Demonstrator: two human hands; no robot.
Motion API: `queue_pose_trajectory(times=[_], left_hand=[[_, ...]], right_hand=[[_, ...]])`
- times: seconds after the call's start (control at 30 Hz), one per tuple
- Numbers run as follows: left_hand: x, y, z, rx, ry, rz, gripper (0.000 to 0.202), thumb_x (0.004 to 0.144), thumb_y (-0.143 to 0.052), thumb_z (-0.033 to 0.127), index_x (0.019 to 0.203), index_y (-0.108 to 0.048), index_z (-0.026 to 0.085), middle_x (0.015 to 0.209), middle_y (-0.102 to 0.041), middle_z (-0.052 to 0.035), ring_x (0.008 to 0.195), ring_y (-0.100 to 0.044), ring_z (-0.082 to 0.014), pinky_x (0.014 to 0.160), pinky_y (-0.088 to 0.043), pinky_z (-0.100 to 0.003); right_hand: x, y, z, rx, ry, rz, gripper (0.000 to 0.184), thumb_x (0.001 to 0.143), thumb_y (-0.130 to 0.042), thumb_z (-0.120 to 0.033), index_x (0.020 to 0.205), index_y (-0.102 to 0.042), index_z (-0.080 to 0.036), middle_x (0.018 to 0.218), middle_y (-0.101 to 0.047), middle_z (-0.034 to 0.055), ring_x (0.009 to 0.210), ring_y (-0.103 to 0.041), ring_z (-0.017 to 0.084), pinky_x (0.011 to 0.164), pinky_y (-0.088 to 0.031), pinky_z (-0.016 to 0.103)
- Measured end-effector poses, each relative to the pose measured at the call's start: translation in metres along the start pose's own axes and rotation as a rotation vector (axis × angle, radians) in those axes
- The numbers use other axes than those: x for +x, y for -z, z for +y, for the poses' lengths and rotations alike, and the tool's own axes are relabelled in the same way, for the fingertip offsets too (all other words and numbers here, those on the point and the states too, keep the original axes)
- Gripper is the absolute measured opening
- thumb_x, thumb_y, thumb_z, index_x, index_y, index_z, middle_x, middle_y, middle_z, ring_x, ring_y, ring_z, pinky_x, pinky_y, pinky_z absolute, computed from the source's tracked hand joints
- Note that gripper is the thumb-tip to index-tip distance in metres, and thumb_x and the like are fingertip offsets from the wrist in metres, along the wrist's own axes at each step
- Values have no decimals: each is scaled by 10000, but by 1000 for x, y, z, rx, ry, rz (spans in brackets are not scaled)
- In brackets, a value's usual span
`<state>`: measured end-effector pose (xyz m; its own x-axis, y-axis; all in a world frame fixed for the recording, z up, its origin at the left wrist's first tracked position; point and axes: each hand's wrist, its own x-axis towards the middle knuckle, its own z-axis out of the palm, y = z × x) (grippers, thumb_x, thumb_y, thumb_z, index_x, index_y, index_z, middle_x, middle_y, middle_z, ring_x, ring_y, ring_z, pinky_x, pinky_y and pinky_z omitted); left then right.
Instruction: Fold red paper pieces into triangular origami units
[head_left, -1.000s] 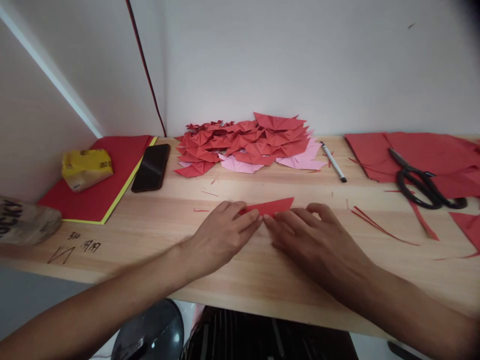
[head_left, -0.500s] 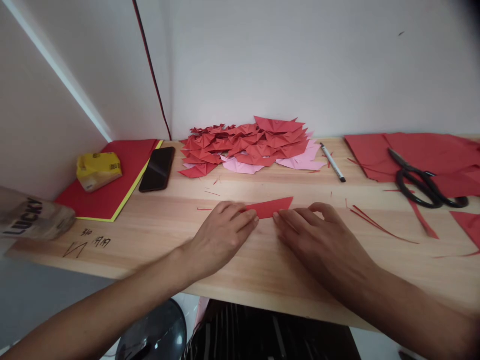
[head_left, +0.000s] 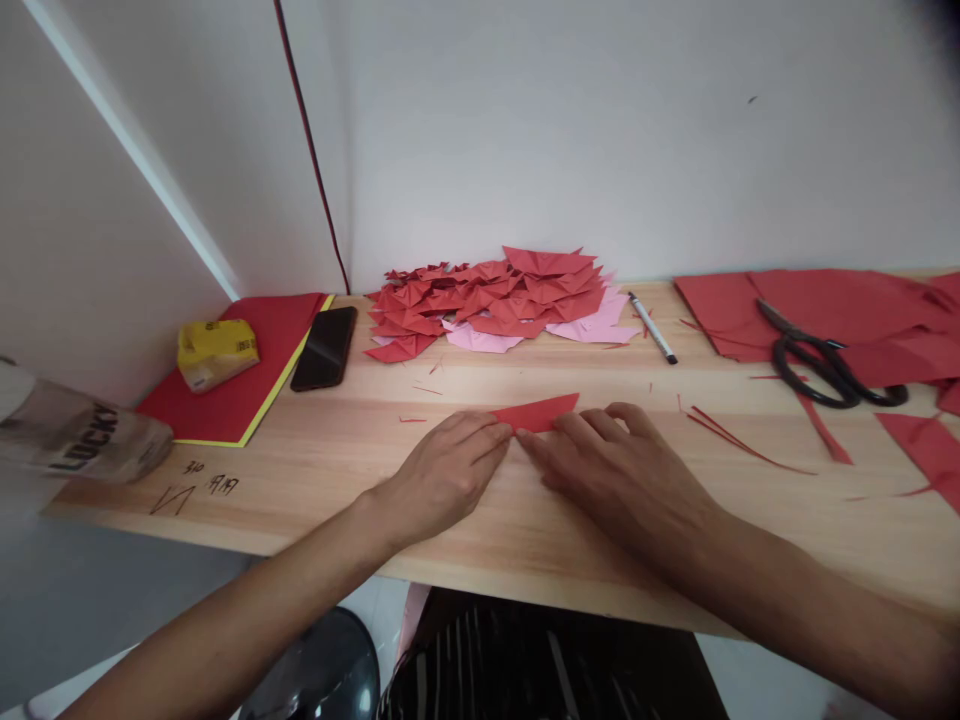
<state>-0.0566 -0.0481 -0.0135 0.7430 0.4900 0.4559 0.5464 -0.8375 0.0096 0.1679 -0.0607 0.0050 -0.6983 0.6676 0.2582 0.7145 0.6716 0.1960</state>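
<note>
A narrow folded strip of red paper (head_left: 538, 412) lies on the wooden table, its pointed right end showing. My left hand (head_left: 454, 468) covers the strip's left part, fingers together and pressing it down. Close beside it, my right hand (head_left: 619, 465) has its fingers bent and its fingertips on the strip's near edge. The tips of both hands nearly meet at the middle of that edge.
Behind stands a pile of folded red and pink paper pieces (head_left: 487, 300). A marker (head_left: 653, 328), black-handled scissors (head_left: 814, 365) and red sheets (head_left: 720, 310) lie right. Leftward are a phone (head_left: 324, 348), a yellow packet (head_left: 217, 352) and a bottle marked LUCKY (head_left: 112, 440).
My right fingertips have slid left along the paper's near edge, towards my left hand. My left hand stays on the paper. The whole view has shifted slightly.
</note>
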Motion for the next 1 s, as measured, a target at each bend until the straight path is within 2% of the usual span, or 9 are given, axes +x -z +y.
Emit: queue_pose_trajectory(times=[0.1,0.2,0.3,0.43,0.5,0.6,0.77,0.87,1.0], left_hand=[[1,0,-1,-12,-2,-26,255,921,-436,90,1106,-611,93,1098,-679,-121,1080,-608,-195,967,-511,-382],[2,0,-2,-24,16,-70,297,931,-398,98,1153,-595,111,1107,-665,-113,1080,-592,-190,956,-502,-383],[4,-1,-2,-9,28,-111,278,952,-384,133,1093,-623,128,1052,-658,-95,1001,-589,-182,877,-507,-358],[6,-2,-5,-2,21,-115,225,950,-432,166,967,-654,130,994,-637,-74,938,-563,-169,818,-480,-317],[7,-2,-7,-5,6,-106,216,942,-443,156,957,-657,133,990,-632,-70,936,-551,-166,805,-466,-303],[7,-2,-9,1,-25,-92,219,944,-439,154,939,-658,139,961,-631,-62,915,-539,-164,795,-448,-299],[6,-7,-12,16,-47,-53,252,956,-414,154,887,-656,142,921,-628,-63,886,-526,-161,799,-433,-302],[5,-10,-13,27,-42,-36,263,958,-408,159,877,-657,140,916,-629,-68,877,-521,-170,784,-430,-309],[4,-11,-13,28,-45,-44,256,955,-410,164,905,-660,135,913,-629,-82,873,-525,-180,774,-428,-314]], right_hand=[[3,1,-3,-25,-7,-16,353,855,-564,-115,1178,-641,-238,878,-662,63,787,-612,241,797,-353,400],[6,5,-3,-6,-8,-52,288,866,-560,-124,1111,-673,-225,843,-656,65,756,-616,232,785,-372,399],[9,11,2,71,-6,-119,222,882,-551,-133,1027,-700,-209,848,-659,70,734,-620,208,797,-390,405],[11,16,21,291,-43,-144,244,936,-484,-186,890,-723,-200,881,-679,68,782,-628,176,815,-410,378],[14,14,33,467,-69,-133,273,949,-457,-219,867,-717,-196,895,-686,59,772,-623,150,746,-430,303],[22,6,43,600,-201,-112,255,929,-462,-265,807,-669,-180,781,-665,32,682,-587,141,628,-415,257],[40,-5,36,554,-207,-249,374,886,-455,-374,560,-456,-190,525,-459,-27,518,-390,112,510,-275,251],[51,-5,26,524,-245,-376,389,864,-446,-402,538,-438,-189,528,-474,-13,520,-384,116,508,-238,264],[60,-5,21,478,-289,-472,386,855,-424,-417,543,-445,-190,553,-501,8,533,-392,126,515,-239,271]])
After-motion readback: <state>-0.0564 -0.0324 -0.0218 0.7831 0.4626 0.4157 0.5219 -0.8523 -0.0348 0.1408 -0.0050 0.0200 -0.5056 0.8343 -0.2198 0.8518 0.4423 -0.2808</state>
